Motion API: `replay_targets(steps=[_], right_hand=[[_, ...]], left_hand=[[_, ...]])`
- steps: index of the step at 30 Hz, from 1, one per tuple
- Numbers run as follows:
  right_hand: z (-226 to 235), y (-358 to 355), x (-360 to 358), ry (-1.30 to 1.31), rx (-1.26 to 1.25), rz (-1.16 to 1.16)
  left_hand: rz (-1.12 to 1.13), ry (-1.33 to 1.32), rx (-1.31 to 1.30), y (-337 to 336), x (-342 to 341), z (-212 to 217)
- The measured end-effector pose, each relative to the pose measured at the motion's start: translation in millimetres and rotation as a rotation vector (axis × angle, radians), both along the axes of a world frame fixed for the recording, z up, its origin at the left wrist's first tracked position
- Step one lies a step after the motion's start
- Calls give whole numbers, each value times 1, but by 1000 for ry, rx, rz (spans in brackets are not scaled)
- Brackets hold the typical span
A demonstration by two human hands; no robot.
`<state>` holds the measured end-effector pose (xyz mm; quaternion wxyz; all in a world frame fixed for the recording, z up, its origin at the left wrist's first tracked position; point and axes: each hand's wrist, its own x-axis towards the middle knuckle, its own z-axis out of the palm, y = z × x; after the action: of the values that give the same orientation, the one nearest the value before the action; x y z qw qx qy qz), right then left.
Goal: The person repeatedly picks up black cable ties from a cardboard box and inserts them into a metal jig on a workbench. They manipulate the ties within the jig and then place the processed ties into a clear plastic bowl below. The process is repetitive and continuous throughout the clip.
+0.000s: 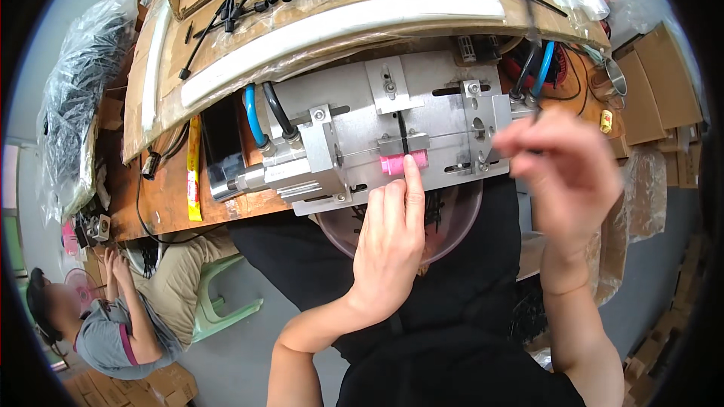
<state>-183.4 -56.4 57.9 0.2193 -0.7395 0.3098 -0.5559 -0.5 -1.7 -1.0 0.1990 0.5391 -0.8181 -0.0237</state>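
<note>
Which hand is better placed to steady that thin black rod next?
Probably the left hand: its index fingertip is at the pink piece, by the black rod. The right hand, blurred, is farther off.

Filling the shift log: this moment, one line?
left hand: fingertip at pink piece | right hand: blurred, contents unclear | black rod: on jig

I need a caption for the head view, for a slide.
Left hand at a pink piece on a metal fixture; right hand blurred alongside.

a head-worn fisheye looks closely down on the metal fixture (443,118).
</note>
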Motion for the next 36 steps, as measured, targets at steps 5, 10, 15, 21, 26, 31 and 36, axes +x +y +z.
replay_targets(steps=[5,10,15,21,26,31,36], right_hand=[[-49,39,25,296,54,-114],[-72,35,40,389,106,-43],[-76,30,47,382,126,-20],[-63,34,39,375,74,43],[-30,46,35,203,-36,142],[-22,49,31,18,48,247],[-34,56,23,169,357,624]], left_hand=[[21,183,49,8,6,14],[96,305,-18,18,21,27],[112,299,8,17,30,33],[77,309,-220,-36,42,62],[-16,207,-540,-156,53,90],[-31,245,-327,-219,40,106],[-53,287,-159,-222,43,115]])
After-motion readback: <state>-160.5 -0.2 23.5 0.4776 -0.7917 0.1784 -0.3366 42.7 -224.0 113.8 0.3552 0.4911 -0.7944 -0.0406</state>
